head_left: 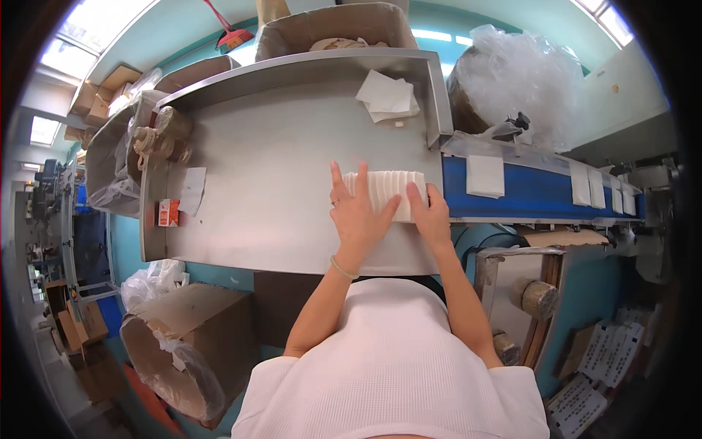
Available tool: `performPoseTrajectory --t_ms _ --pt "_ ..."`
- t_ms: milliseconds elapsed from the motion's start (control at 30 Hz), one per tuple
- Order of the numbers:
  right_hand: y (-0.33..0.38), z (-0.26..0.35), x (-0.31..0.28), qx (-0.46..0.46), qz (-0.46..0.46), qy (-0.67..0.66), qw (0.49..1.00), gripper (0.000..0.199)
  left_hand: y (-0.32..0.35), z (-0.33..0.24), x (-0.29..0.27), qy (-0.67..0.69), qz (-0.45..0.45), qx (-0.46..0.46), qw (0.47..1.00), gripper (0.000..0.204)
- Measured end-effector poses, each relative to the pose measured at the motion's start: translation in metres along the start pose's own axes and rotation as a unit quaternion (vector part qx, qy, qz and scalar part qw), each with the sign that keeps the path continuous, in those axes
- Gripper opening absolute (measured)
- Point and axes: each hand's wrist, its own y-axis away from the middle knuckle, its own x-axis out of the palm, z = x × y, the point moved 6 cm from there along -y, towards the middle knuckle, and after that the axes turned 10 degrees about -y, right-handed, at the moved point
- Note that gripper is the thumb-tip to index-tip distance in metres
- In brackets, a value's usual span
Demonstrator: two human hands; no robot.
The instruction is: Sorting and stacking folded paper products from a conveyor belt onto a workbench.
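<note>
A stack of white folded napkins (391, 192) lies on the steel table (278, 183), close to its right end. My left hand (358, 216) presses flat against the stack's left end with fingers spread. At the stack's right end my right hand (431, 216) grips it, thumb over the top. The stack is squeezed between both hands. More white napkins (485, 176) ride the blue conveyor belt (537, 194) to the right, lying flat and apart.
Loose white napkins (387, 97) lie at the table's far right corner. A small red-and-white box (168, 212) and a paper slip (193, 189) sit at the left edge. Cardboard boxes (333, 25) and plastic bags (515, 73) surround the table; tape rolls (157, 135) stand at left.
</note>
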Motion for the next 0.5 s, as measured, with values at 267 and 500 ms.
performPoseTrajectory --t_ms 267,500 --pt "0.031 -0.073 -0.028 0.279 0.12 -0.278 0.911 0.028 0.015 -0.015 0.02 -0.068 0.06 -0.014 0.996 0.103" --pt "-0.001 -0.065 -0.029 0.211 0.059 -0.21 0.953 0.065 0.021 -0.007 0.015 -0.002 0.079 -0.019 0.997 0.084"
